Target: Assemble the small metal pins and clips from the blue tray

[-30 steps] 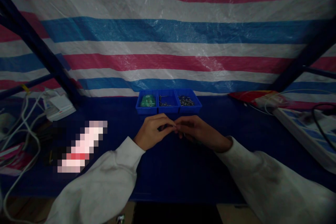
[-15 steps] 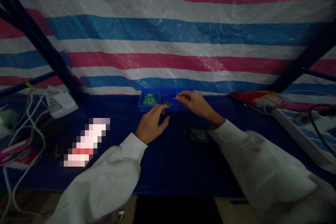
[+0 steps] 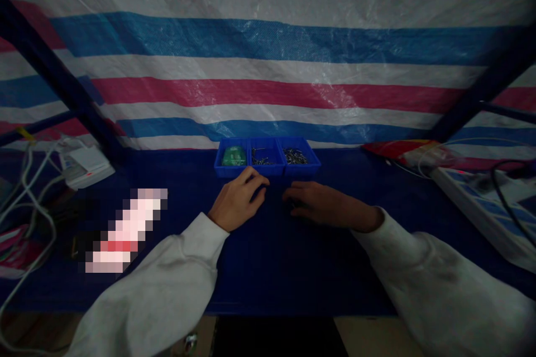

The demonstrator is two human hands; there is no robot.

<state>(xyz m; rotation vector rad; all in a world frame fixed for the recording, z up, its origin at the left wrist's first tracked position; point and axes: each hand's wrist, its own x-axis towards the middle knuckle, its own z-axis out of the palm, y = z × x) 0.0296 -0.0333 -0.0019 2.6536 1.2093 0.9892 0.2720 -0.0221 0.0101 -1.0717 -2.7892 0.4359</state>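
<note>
At the back of the blue table stands a blue bin (image 3: 272, 170) with three compartments. Its left one holds a green packet (image 3: 233, 156), the middle a few thin metal pieces that look like screws (image 3: 260, 160), the right a pile of similar small metal pieces (image 3: 295, 156). My left hand (image 3: 238, 201) rests just in front of the bin, thumb and fingers apart, with nothing visible in it. Low over the table, my right hand (image 3: 320, 203) is curled, palm down, to the right of it. Something dark lies under its fingers, too dim to name.
A pixelated bright object (image 3: 125, 228) lies at the left. White cables (image 3: 46, 206) and a white adapter box (image 3: 86, 164) crowd the left edge. On the right are a red and yellow bag (image 3: 397, 150) and a white power strip (image 3: 481, 217). Striped tarp (image 3: 268, 44) hangs behind.
My right hand has come down and towards me from the bin, where it pinched a thin bright piece. The bin's right compartment is now uncovered; the dark greenish packet on the table is hidden.
</note>
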